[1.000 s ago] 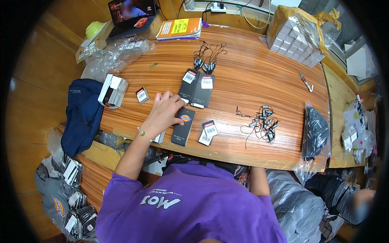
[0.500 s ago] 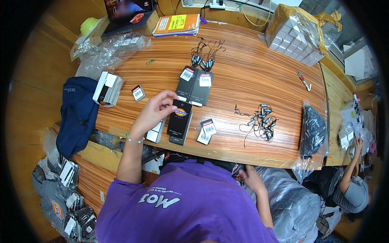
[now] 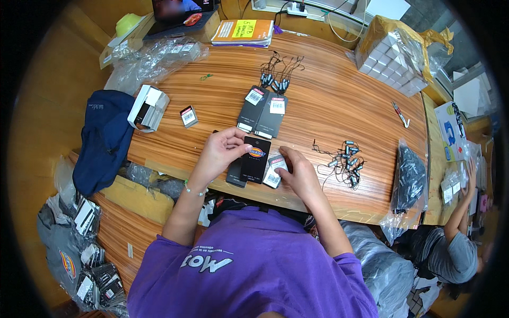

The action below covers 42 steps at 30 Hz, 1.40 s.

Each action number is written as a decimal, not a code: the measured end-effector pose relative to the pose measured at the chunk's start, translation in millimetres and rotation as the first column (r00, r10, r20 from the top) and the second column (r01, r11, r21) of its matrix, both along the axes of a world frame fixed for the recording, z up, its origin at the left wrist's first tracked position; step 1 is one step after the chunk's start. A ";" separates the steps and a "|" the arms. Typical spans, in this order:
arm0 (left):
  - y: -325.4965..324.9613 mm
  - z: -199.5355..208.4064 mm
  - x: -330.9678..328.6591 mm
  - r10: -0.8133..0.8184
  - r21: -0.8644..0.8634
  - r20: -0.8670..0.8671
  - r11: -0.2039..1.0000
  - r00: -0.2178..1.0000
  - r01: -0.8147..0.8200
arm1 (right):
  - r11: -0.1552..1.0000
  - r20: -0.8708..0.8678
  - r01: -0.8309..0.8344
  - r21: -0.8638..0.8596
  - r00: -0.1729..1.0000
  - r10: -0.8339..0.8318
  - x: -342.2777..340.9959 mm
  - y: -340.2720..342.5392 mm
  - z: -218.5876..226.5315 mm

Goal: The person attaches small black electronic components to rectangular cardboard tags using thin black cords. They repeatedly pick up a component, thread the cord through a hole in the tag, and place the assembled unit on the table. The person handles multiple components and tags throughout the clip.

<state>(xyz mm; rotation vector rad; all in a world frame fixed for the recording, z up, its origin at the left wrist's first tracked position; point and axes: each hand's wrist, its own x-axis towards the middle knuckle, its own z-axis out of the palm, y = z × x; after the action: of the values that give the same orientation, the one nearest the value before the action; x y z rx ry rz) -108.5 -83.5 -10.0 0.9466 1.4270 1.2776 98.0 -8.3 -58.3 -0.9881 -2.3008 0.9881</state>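
Note:
My left hand (image 3: 225,152) pinches the upper left of a black hang tag (image 3: 255,165) with an orange and blue logo. Below it lies a stack of dark hang tags (image 3: 235,177), partly covered. To its right, my right hand (image 3: 300,170) closes thumb and fingers on the edge of a small white price label (image 3: 272,176) with a red band. Beyond my hands, two piles of grey hang tags (image 3: 270,117) carry similar labels, and black strings (image 3: 268,62) spread from their tops. A loose heap of black strings with small light-blue barrels (image 3: 347,159) lies at the right.
At the left are a white box of cards (image 3: 150,109), a small label stack (image 3: 188,116) and a navy cloth item (image 3: 103,140). A wrapped block of white boxes (image 3: 389,58), a snipper (image 3: 400,114) and a bagged black bundle (image 3: 409,183) lie right. Another person (image 3: 450,249) works at far right.
My left hand has lifted a hang tag off the stack and shifted it right. My right hand has come up from below the table edge to the price labels. The view has shifted slightly.

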 end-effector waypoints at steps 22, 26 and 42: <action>9.7 -14.4 54.9 -0.019 0.066 0.003 0.998 1.000 0.019 | 0.894 -0.383 0.410 -0.178 0.808 -0.447 68.6 9.6 18.4; 12.3 -11.6 49.7 -0.014 0.043 0.060 0.999 0.998 0.011 | 0.867 -0.137 0.497 0.040 0.862 -0.488 120.0 34.2 14.9; 53.6 2.4 87.7 -0.440 0.155 -0.193 0.869 0.877 0.470 | 0.963 0.031 0.042 0.267 0.998 -0.052 86.4 39.6 48.3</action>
<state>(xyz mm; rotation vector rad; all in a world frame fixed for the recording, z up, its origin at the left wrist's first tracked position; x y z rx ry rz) -20.8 -30.0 -7.7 1.4473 1.1027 1.0135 184.4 31.3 -10.0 -0.9503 -2.3517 0.6237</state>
